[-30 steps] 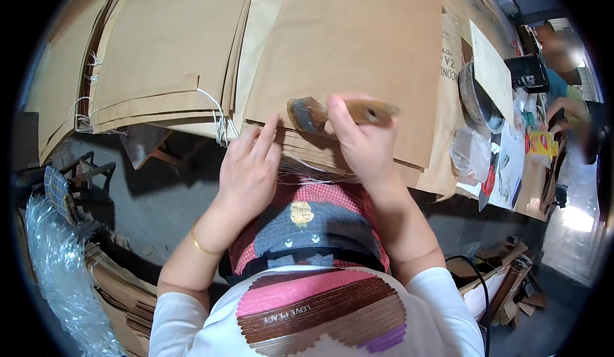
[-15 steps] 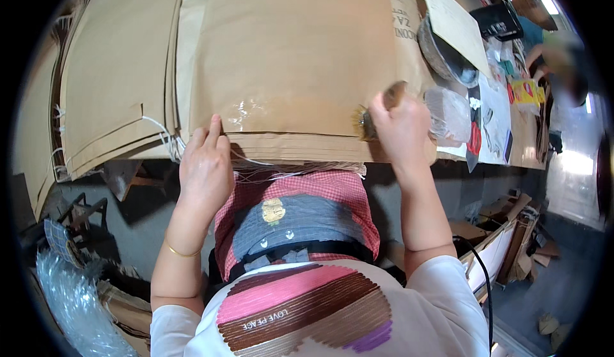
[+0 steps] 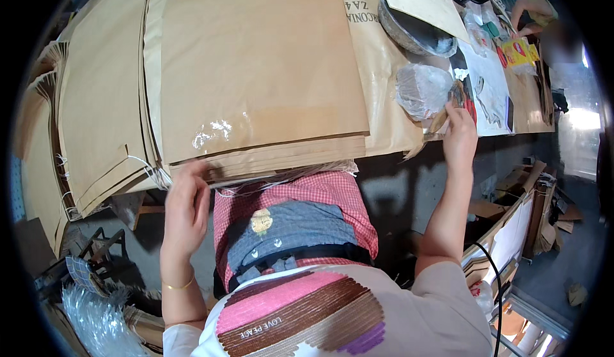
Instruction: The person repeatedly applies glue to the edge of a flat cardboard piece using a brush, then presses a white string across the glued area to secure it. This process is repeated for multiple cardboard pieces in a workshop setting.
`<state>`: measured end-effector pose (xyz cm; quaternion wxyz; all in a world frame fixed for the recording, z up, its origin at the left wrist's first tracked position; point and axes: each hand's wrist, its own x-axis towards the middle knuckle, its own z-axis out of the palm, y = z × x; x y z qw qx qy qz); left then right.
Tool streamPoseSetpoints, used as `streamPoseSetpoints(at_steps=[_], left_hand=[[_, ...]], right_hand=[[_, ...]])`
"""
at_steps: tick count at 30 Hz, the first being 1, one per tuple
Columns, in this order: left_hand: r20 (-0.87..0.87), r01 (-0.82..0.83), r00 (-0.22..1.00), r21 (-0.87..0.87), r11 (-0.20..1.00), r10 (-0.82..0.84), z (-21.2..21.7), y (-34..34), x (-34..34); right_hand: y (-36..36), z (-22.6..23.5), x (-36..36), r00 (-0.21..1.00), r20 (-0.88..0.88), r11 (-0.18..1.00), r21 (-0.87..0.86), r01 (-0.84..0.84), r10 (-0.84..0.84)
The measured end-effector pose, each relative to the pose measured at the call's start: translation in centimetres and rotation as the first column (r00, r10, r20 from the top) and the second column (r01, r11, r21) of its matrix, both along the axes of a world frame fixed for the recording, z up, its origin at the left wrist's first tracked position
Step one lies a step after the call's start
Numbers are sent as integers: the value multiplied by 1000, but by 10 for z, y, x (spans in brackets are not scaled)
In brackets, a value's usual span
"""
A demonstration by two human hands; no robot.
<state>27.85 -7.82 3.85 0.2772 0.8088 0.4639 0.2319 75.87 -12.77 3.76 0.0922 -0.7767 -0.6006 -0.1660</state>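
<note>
The left hand (image 3: 185, 207) lies open on the near edge of the glue-wet brown paper sheet stack (image 3: 256, 69); right hand (image 3: 459, 136) grips a wooden-handled brush (image 3: 441, 119) rightward. Keep the edge pinned flat.

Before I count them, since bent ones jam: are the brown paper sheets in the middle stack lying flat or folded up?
Flat: the brown paper stack lies spread on the table, edges layered evenly at the near side by the left hand.
</note>
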Motion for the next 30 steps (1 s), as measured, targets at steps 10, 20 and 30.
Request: streamPoseSetpoints(at_steps=[10, 20, 30], left_hand=[[299, -11, 952, -174, 985, 64, 87, -20, 7], [74, -122, 990, 12, 992, 121, 1, 72, -23], [25, -244, 970, 13, 970, 244, -44, 74, -21]], right_hand=[[-21, -12, -204, -251, -956, 526, 292, -799, 150], [51, -8, -104, 258, -966, 946, -109, -305, -28], [55, -43, -92, 438, -897, 956, -179, -232, -62]])
